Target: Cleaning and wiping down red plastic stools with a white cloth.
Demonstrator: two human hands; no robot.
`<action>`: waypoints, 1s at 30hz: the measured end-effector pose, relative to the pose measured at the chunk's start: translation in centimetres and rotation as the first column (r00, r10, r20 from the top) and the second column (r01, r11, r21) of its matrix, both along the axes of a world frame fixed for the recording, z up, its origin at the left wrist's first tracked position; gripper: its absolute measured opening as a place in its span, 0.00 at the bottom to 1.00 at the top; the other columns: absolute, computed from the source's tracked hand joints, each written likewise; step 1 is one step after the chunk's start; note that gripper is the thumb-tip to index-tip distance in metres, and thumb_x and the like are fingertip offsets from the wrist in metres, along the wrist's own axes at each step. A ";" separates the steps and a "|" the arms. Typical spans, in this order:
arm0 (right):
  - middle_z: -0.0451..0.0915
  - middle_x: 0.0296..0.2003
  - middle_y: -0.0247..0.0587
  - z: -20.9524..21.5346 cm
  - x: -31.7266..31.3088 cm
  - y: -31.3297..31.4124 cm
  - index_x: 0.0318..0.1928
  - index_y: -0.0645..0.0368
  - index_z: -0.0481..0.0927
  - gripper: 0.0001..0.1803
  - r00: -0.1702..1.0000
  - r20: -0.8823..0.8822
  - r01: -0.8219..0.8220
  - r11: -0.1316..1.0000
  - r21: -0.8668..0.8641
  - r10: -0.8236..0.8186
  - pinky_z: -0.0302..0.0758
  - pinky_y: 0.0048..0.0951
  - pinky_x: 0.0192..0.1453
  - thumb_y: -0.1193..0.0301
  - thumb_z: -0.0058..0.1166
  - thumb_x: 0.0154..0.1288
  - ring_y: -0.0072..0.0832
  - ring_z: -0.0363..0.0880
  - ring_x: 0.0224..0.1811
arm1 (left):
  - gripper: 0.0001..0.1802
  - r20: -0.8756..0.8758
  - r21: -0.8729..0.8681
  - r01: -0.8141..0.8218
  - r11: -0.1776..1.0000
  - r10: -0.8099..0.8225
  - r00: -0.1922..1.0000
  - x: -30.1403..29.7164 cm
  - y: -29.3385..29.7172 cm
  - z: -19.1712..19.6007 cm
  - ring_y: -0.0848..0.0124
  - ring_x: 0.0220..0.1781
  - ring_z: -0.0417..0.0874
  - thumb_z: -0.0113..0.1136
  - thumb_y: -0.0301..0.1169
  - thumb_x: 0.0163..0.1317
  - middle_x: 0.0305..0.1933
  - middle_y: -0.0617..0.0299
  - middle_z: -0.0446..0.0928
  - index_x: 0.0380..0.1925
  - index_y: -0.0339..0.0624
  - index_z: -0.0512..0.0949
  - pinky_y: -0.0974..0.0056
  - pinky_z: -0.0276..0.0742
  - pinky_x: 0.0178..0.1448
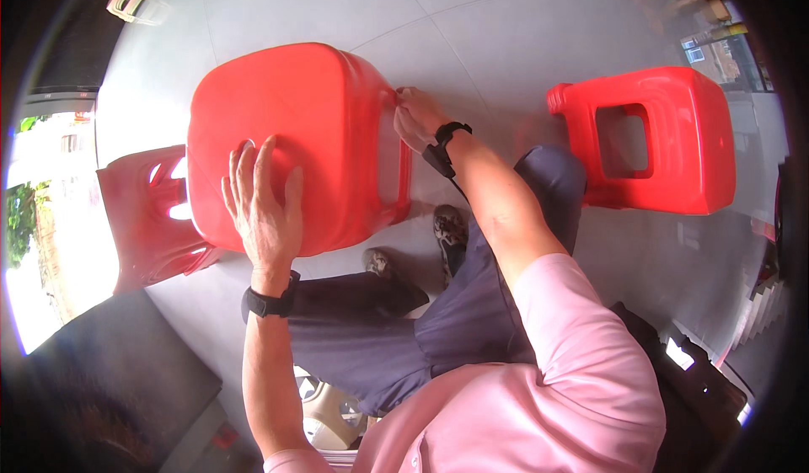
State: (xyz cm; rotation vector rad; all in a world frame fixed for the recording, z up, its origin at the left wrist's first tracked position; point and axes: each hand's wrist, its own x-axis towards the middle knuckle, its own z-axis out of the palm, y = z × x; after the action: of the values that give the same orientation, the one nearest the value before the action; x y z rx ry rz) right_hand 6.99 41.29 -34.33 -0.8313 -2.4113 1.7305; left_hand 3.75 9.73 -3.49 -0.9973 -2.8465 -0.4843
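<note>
A red plastic stool (pixel 295 94) with a smooth, rounded-square seat stands in front of me, its side legs showing at the right. My left hand (pixel 268 208) lies on the near part of the seat, fingers stretched out and slightly spread. Bent fingers of my right hand (pixel 417 119) close on the stool's right side, at the top of a leg just below the seat. The fingertips are partly hidden, and I make out no separate tool there. Both wrists wear black straps.
Another red stool (pixel 683 136), with a square opening, is to the right. Behind the front stool, at the left, is a red plastic chair (pixel 139 212). A pale plastic seat (pixel 324 414) shows beneath me. My shoes are on the grey tiled floor (pixel 489 18) between the stools.
</note>
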 end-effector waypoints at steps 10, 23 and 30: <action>0.79 0.66 0.57 -0.3 3.1 -8.4 0.69 0.54 0.73 0.23 0.956 -0.109 0.290 0.931 0.220 -0.272 0.78 0.53 0.65 0.67 0.50 0.78 0.62 0.81 0.61 | 0.30 -0.005 0.005 -0.014 1.000 0.014 1.000 0.2 -0.9 0.2 0.53 0.87 0.61 0.63 0.43 0.75 0.81 0.52 0.70 0.75 0.54 0.75 0.39 0.48 0.89; 0.82 0.64 0.57 2.4 14.0 -20.0 0.66 0.61 0.78 0.25 0.966 -0.151 0.247 0.921 0.302 -0.210 0.81 0.54 0.60 0.62 0.58 0.73 0.60 0.84 0.57 | 0.28 -0.086 0.005 -0.004 1.000 0.004 0.996 0.3 -1.2 0.0 0.52 0.85 0.64 0.60 0.45 0.77 0.78 0.50 0.72 0.74 0.54 0.77 0.44 0.54 0.87; 0.91 0.43 0.53 -2.3 18.4 -14.1 0.49 0.61 0.90 0.23 0.878 0.437 0.216 0.976 0.000 -0.195 0.82 0.50 0.57 0.53 0.62 0.69 0.54 0.90 0.47 | 0.29 -0.093 0.003 0.001 1.000 0.000 0.996 -0.1 -0.7 -0.2 0.53 0.86 0.62 0.58 0.49 0.79 0.79 0.50 0.71 0.75 0.54 0.76 0.44 0.51 0.89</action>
State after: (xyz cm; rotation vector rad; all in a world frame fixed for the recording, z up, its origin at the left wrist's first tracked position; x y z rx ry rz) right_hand 25.43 27.24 -36.67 -1.5702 -2.4122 1.6684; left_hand 3.69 9.05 -3.70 -0.9930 -2.7630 -0.4308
